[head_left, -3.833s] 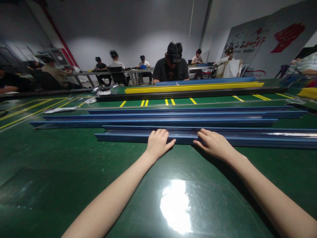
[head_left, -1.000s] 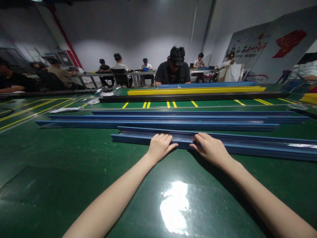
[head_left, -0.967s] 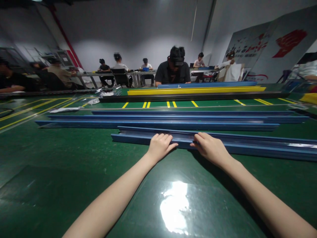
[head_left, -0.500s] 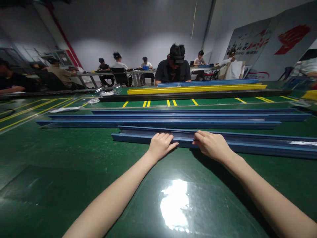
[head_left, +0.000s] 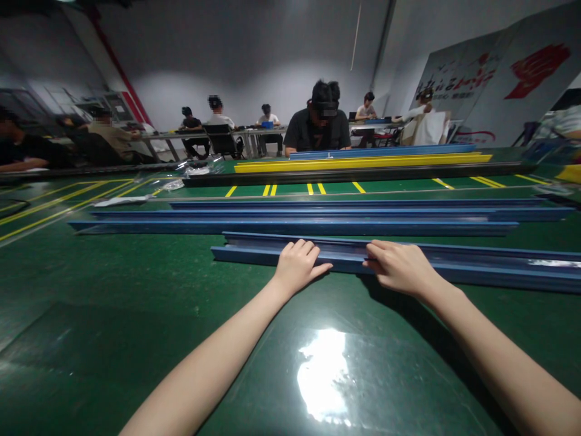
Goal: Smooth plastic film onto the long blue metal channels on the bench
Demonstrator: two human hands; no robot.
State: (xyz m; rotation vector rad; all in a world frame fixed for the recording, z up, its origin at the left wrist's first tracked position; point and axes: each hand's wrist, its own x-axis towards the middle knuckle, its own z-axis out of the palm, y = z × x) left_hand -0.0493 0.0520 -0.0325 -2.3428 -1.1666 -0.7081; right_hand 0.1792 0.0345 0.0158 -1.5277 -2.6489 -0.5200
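Observation:
A long blue channel profile [head_left: 345,264] lies across the green table, its open side up and its right end beyond the view. Near its left end, my left hand [head_left: 298,264] is closed over the near wall, fingers inside the channel and thumb along the outer face. My right hand [head_left: 399,266] grips the same wall a little farther right, its fingertips partly hidden. Bare channel shows between the two hands. Just behind lie more blue profiles [head_left: 290,227], roughly parallel to the held one.
Beyond the blue profiles, a black strip [head_left: 345,175] and a yellow profile [head_left: 363,161] cross the green table [head_left: 136,315]. Clear plastic wrapping [head_left: 204,168] lies at the back left. A person in a dark shirt [head_left: 299,130] sits opposite; several others sit farther back.
The held blue profile has slid slightly to the right, and both my hands have shifted right with it. Their grips look the same.

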